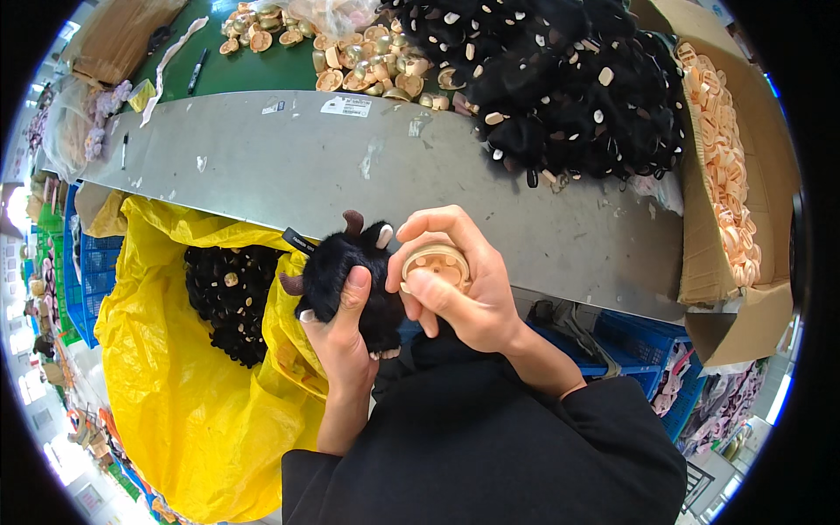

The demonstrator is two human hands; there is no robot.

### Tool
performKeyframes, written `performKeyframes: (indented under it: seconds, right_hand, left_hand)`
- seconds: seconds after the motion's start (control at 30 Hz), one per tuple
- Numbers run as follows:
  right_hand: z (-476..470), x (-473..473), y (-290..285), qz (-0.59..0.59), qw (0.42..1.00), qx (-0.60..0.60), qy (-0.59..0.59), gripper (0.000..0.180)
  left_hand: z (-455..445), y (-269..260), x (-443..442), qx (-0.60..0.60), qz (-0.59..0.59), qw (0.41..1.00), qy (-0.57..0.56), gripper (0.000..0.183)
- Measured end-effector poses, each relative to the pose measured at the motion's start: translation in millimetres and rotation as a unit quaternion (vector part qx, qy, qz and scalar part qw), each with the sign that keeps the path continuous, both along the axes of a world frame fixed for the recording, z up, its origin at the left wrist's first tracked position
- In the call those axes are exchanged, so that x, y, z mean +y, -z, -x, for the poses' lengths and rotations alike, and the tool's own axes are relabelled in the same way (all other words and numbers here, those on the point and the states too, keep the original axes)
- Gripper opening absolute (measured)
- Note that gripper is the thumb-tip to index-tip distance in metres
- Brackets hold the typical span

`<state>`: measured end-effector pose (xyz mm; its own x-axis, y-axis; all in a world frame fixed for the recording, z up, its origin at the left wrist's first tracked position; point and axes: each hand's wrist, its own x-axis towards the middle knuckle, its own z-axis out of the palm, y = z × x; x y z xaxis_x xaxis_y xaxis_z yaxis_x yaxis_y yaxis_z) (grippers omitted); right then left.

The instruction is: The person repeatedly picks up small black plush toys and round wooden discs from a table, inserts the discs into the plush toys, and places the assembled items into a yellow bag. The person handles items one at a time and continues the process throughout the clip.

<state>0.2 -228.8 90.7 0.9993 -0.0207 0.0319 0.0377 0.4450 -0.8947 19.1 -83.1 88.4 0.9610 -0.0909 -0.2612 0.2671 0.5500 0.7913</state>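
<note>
A small black plush animal with brown horns, pale inner ears and a black fabric tag is gripped in my left hand. Its thumb presses into the dark fur. Just to the right, my right hand holds a round beige plastic piece, thumb across its face and fingers curled behind. Raised moulded details show inside the piece's rim. Both hands are above my lap, close to the table's near edge. The plush's far side is hidden.
A grey metal table spans the front. On it lie a heap of black plush pieces, beige and gold plastic parts and a marker. A cardboard box holds beige parts. A yellow sack with black plush hangs open at left.
</note>
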Motion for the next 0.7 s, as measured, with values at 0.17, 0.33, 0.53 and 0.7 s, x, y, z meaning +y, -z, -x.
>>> performKeyframes:
  seconds: [0.17, 0.33, 0.53, 0.7]
  right_hand:
    - [-1, 0, -1, 0.006, 0.999, 0.044, -0.022, 0.024]
    - [-3, 3, 2, 0.044, 0.999, 0.019, 0.002, 0.017]
    - [-6, 5, 9, 0.176, 0.982, -0.043, 0.058, 0.016]
    - [-11, 10, 13, 0.338, 0.923, -0.132, 0.128, 0.016]
  left_hand:
    - [4, -1, 1, -0.011, -0.013, 1.000, -0.004, 0.036]
    - [12, 8, 9, 0.002, -0.066, 0.998, -0.002, 0.029]
    - [12, 3, 8, -0.005, -0.052, 0.999, 0.004, 0.026]
    - [15, 13, 15, -0.028, -0.177, 0.984, 0.001, 0.026]
